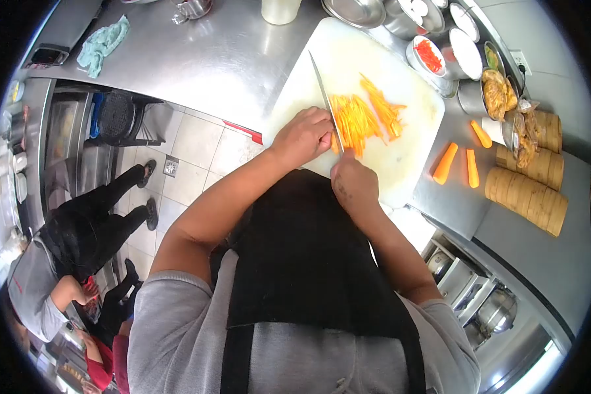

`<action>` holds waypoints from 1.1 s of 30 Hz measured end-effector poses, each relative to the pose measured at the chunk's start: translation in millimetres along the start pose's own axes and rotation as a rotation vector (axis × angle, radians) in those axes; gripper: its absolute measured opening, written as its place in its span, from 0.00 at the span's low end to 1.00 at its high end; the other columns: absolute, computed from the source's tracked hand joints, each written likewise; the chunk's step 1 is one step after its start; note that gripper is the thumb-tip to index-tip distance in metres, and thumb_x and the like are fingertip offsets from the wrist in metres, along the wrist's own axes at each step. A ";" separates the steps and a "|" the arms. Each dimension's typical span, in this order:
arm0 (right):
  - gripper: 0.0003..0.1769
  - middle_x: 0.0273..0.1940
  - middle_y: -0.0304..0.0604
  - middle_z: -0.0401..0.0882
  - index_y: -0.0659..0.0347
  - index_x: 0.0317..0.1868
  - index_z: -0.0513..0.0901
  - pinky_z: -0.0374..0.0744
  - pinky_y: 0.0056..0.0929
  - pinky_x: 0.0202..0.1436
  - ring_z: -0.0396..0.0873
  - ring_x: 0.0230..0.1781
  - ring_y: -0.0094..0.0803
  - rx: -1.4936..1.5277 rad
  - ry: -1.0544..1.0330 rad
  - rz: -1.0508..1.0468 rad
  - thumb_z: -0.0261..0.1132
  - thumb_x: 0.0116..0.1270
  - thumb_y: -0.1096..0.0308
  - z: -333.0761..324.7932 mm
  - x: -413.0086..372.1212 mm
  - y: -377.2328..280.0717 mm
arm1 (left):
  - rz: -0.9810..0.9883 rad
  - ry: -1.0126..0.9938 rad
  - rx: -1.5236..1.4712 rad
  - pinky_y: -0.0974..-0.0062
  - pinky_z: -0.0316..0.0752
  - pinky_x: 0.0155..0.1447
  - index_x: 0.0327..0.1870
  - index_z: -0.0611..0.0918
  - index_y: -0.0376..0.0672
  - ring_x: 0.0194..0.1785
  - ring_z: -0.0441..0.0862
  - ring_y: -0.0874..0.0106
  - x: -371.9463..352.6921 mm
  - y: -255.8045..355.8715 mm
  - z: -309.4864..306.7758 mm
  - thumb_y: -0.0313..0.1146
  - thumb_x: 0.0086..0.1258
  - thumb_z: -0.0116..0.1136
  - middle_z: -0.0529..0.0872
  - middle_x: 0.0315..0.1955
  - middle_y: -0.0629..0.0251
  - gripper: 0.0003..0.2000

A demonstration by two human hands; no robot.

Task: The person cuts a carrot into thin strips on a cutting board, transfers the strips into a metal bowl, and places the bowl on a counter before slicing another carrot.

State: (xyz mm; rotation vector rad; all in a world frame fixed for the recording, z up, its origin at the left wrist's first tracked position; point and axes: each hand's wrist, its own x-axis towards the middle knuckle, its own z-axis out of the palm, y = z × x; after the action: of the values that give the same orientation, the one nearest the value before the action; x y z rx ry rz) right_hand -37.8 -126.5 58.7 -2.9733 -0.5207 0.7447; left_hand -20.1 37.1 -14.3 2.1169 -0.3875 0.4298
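My right hand [354,182] is wrapped round the handle of a kitchen knife [319,81], whose long blade points away across the white cutting board [295,98]. Beside the blade, on its left, my left hand [303,138] has its fingers curled down on the board, with a bit of orange carrot [335,142] showing at the fingertips. Most of that piece is hidden by the fingers and knife. Right of the blade lies a heap of carrot strips [354,123]. Another, looser pile of carrot strips [385,108] sits further right on the board.
Several peeled carrots [445,164] lie right of the board, near bamboo steamers [526,200]. Behind them stand a bowl of red strips [429,56] and a metal container of cooked poultry [496,92]. A green cloth [103,44] lies at far left. Co-workers [79,243] are on the left.
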 end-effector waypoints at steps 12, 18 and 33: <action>0.15 0.30 0.56 0.86 0.62 0.47 0.75 0.82 0.51 0.39 0.86 0.30 0.53 -0.060 0.081 -0.056 0.55 0.73 0.58 -7.5 -3.9 85.3 | 0.007 -0.022 0.061 0.66 0.77 0.55 0.35 0.82 0.38 0.48 0.81 0.60 -2.7 3.6 -1.6 0.21 0.54 0.67 0.83 0.41 0.61 0.08; 0.15 0.27 0.55 0.85 0.64 0.46 0.80 0.82 0.48 0.36 0.86 0.28 0.50 -0.030 0.220 -0.154 0.57 0.71 0.60 -21.8 6.9 113.8 | -0.067 -0.029 0.036 0.65 0.75 0.60 0.39 0.83 0.39 0.53 0.80 0.59 -4.9 20.1 -10.5 0.24 0.55 0.66 0.83 0.45 0.60 0.10; 0.12 0.28 0.57 0.85 0.65 0.42 0.80 0.81 0.50 0.38 0.86 0.29 0.52 0.160 0.275 -0.210 0.56 0.70 0.65 -14.7 -4.8 103.9 | -0.139 0.004 0.347 0.62 0.71 0.59 0.42 0.83 0.42 0.54 0.79 0.60 -0.4 41.1 18.7 0.28 0.54 0.70 0.84 0.46 0.62 0.13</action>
State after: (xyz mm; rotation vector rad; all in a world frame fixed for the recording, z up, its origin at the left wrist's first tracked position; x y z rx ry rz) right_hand -2.5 -225.3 62.4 -2.7532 -0.7028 0.3351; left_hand -35.2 -0.5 5.8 2.4601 -0.1686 0.4449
